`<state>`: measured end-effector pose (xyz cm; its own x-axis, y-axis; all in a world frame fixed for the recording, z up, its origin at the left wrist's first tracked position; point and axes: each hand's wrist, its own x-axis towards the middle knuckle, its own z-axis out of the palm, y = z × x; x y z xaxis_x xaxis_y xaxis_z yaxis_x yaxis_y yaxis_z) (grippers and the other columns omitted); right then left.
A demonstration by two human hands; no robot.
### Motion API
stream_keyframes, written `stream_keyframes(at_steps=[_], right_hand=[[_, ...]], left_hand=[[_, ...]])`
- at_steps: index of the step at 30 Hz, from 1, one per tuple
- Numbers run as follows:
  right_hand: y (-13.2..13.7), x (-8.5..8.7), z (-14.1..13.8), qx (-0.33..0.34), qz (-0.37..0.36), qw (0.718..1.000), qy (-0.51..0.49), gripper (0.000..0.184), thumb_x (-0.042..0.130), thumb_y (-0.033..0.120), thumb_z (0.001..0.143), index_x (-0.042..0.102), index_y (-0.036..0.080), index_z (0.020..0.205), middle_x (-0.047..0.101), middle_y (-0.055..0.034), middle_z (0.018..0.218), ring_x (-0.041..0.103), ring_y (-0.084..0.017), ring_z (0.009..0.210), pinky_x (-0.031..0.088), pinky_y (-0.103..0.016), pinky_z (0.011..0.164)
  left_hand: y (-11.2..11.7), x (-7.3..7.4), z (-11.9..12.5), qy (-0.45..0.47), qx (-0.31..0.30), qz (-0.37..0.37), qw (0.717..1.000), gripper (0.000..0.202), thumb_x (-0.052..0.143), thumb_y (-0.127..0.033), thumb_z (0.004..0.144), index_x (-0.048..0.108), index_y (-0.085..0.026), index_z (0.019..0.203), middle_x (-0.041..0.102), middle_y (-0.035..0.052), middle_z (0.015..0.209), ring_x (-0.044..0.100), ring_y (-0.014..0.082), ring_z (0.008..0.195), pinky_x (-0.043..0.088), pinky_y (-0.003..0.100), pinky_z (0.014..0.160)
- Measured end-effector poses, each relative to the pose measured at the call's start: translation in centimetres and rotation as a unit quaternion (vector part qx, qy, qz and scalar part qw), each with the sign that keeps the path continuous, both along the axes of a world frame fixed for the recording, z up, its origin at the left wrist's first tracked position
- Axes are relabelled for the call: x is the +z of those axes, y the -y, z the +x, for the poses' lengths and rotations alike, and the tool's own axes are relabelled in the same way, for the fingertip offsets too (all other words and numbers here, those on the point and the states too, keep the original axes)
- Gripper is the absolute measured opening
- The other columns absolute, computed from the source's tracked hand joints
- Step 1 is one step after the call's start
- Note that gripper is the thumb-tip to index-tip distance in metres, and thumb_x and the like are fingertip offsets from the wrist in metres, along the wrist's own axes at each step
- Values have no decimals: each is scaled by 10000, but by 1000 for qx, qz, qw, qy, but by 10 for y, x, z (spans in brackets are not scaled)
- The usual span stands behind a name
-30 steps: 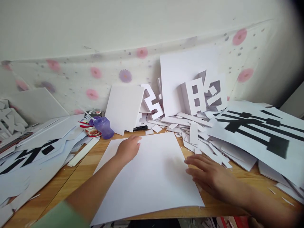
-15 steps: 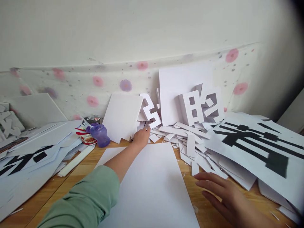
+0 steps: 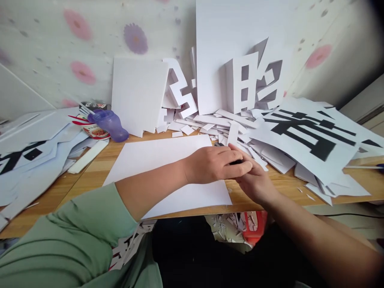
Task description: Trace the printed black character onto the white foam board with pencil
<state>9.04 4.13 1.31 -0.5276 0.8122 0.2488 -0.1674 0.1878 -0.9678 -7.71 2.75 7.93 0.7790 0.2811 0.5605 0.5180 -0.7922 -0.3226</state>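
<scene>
My left hand and my right hand meet over the right edge of a blank white sheet on the wooden table. Both are closed around a slim dark tool. Fingers cover most of it, so its exact kind cannot be made out. Just behind the hands lies a heap of white offcut strips. Farther back, a white cut-out character shape leans beside a white board.
A purple bottle and a food tub stand at the left. White three-dimensional letters lean on a tall panel. Printed sheets with black characters lie right. Below the table edge is a red container.
My left hand has come back from the offcuts by the leaning board and joined my right hand. The right hand, open before, is now closed. The view has tilted down.
</scene>
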Motion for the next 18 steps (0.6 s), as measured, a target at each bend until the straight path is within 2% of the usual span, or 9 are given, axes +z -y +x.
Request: stream_keyframes(at_steps=[3, 6, 7, 8, 9, 10, 12, 14, 18], right_hand=[[6, -3, -4, -105, 163, 980, 39, 410, 650, 318, 791, 515, 268, 1175, 569, -64, 1182, 560, -231, 1071, 504, -422, 895], [12, -3, 3, -166, 228, 958, 58, 307, 653, 272, 811, 498, 272, 1076, 604, -17, 888, 615, -180, 810, 535, -352, 741], [14, -3, 9, -157, 250, 952, 78, 291, 650, 259, 820, 494, 280, 1065, 599, -5, 834, 615, -170, 755, 532, -336, 706], [16, -3, 15, -134, 282, 944, 109, 281, 649, 248, 826, 499, 287, 1061, 602, -3, 819, 618, -170, 741, 528, -331, 698], [18, -3, 22, -105, 327, 927, 149, 271, 655, 241, 824, 515, 291, 1050, 617, -15, 849, 624, -178, 768, 524, -334, 709], [20, -4, 28, -68, 372, 906, 190, 267, 659, 240, 821, 532, 293, 1049, 631, -31, 897, 627, -192, 811, 521, -341, 723], [24, -8, 36, -6, 437, 863, 254, 260, 645, 248, 831, 553, 292, 1070, 640, -61, 992, 616, -227, 928, 518, -363, 763], [26, -13, 39, 26, 461, 838, 290, 263, 614, 270, 853, 554, 291, 1108, 635, -77, 1055, 586, -250, 1031, 513, -389, 810], [29, -24, 35, 25, 446, 837, 317, 320, 610, 304, 856, 519, 272, 1162, 612, -107, 1143, 564, -259, 1096, 506, -424, 868]], left_hand=[[10, -4, -4, 5, -22, -5, 1000, 291, 405, -172, 924, 576, -251, 1146, 641, 14, 1156, 613, 120, 941, 501, 241, 837], [8, -5, -33, 28, 16, -70, 997, 313, 453, -288, 928, 518, -256, 1232, 536, 44, 1320, 549, 137, 1095, 466, 293, 941], [4, -6, -50, 47, 77, -99, 991, 348, 470, -334, 920, 502, -232, 1252, 537, 57, 1314, 525, 156, 1128, 449, 325, 967], [0, -9, -71, 71, 173, -134, 973, 376, 465, -363, 919, 490, -211, 1262, 561, 53, 1278, 500, 163, 1150, 418, 345, 1003], [-5, -13, -94, 91, 288, -176, 937, 385, 434, -362, 931, 468, -201, 1279, 559, 42, 1271, 468, 159, 1173, 387, 351, 1029], [-10, -19, -119, 101, 345, -192, 913, 384, 399, -335, 943, 464, -154, 1275, 550, 72, 1269, 451, 183, 1179, 377, 398, 1031], [-17, -34, -166, 86, 399, -233, 883, 368, 418, -332, 935, 505, -120, 1222, 577, 90, 1204, 477, 213, 1132, 393, 459, 995], [-22, -50, -204, 68, 439, -273, 853, 362, 519, -349, 890, 548, -114, 1164, 595, 110, 1148, 526, 243, 1088, 434, 479, 935], [-28, -76, -235, 47, 464, -318, 826, 376, 506, -367, 893, 532, -144, 1195, 557, 116, 1227, 509, 254, 1147, 407, 471, 967]])
